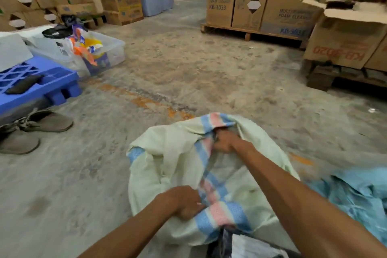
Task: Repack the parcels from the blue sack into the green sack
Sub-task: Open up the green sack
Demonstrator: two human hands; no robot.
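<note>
A pale green woven sack (167,161) with blue and pink stripes lies crumpled on the concrete floor in front of me. My left hand (184,202) grips its striped rim on the near side. Farther away, my right hand (225,141) clutches the same striped rim, and the mouth is stretched between the two hands. The blue sack (356,195) lies on the floor at the lower right, beside my right forearm. A parcel in white and dark wrapping (251,245) shows at the bottom edge, just below the green sack.
A blue plastic pallet (41,84) and a clear tub of packets (109,48) sit at the left, with a pair of grey shoes (35,128) near them. Stacked cartons on wooden pallets (261,10) line the back and right. Bare concrete floor lies between.
</note>
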